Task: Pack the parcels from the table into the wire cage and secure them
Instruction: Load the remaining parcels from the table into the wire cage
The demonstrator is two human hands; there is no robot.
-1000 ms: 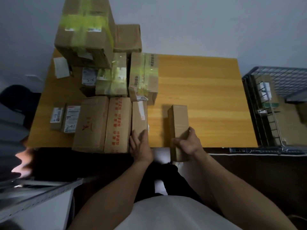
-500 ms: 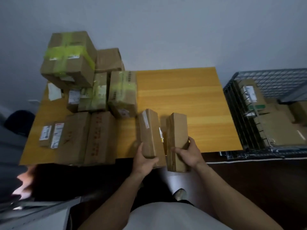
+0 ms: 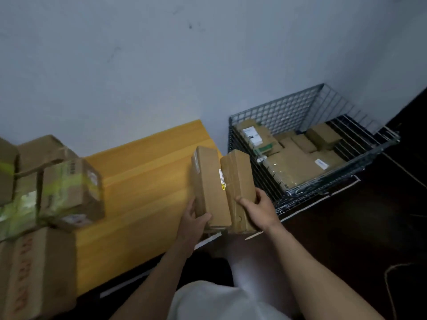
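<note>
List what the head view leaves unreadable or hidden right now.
Head view.
- Sticker on left-hand box: too small to read.
- Parcel stack: blurred, cut by left edge.
- Wire cage floor: mostly covered by packed parcels.
- Left hand fingertips: behind that box.
- Right hand fingertips: behind right-hand box.

Parcel-sorting rm was indicated: taped cartons [image 3: 69,190] were stacked on table [image 3: 143,181], wire cage [image 3: 288,109] w/ parcels [image 3: 293,167] stood beside it.

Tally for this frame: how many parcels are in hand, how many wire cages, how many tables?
Long cardboard parcels in hand: 2 (left parcel in left hand, right parcel in right hand)
Wire cage: 1
Wooden table: 1
Total: 4
</note>
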